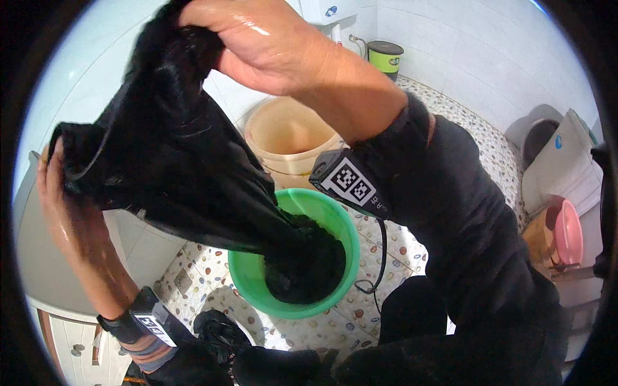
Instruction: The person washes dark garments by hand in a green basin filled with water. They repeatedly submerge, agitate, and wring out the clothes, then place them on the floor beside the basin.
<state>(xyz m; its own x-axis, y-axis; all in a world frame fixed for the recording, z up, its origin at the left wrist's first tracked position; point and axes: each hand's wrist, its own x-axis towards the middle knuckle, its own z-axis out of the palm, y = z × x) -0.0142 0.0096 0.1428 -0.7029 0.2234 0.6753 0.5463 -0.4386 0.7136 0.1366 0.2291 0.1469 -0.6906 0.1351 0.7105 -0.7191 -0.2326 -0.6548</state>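
A wet-looking black garment [178, 159] is stretched between my two hands, its lower part hanging down into a green plastic basin [355, 246] on the floor. My left hand [58, 193] grips one edge of the cloth at the far left. Higher up, near the top of the view, my right hand [256, 43] is closed on a bunched part of it; the fingertips are hidden by the fabric and the picture's rim. Both hands and wrists shine wetly. More dark cloth lies heaped inside the basin.
Behind the basin stands a large beige plastic tub [289, 130]. A black cable [384, 255] lies on the pebble-patterned floor to the right. Dark cloth [219, 333] is bunched below left. A pink basin [569, 231] is at right, a lidded green bin [385, 58] by the far wall, a cabinet [72, 337] at left.
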